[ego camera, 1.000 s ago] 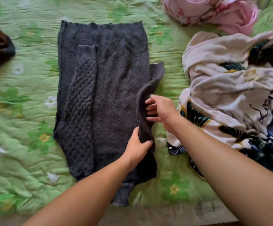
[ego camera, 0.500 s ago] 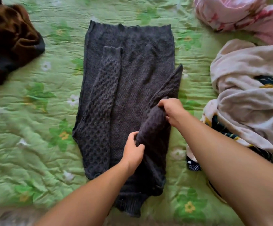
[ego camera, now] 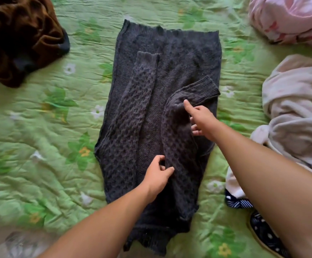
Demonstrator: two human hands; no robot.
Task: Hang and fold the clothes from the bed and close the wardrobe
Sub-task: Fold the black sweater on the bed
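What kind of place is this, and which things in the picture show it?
Probably a bedroom: a dark knitted sweater lies flat on a green floral quilt, with a brown garment and a pink one heaped nearby.

Brown garment [ego camera: 21, 40]: far left, cut off by left and top edges.
Pink cloth [ego camera: 289, 17]: far right, cut off by top and right edges.
White patterned garment [ego camera: 296, 101]: cut off at right; near part hidden behind right forearm [ego camera: 263, 174].
Sweater [ego camera: 179, 58]: near hem partly under left forearm [ego camera: 105, 220].
Right hand [ego camera: 201, 118]: lower fingers tucked behind folded sleeve [ego camera: 177, 142]; grip unclear.
Bed cover [ego camera: 39, 127]: near-left corner blurred.
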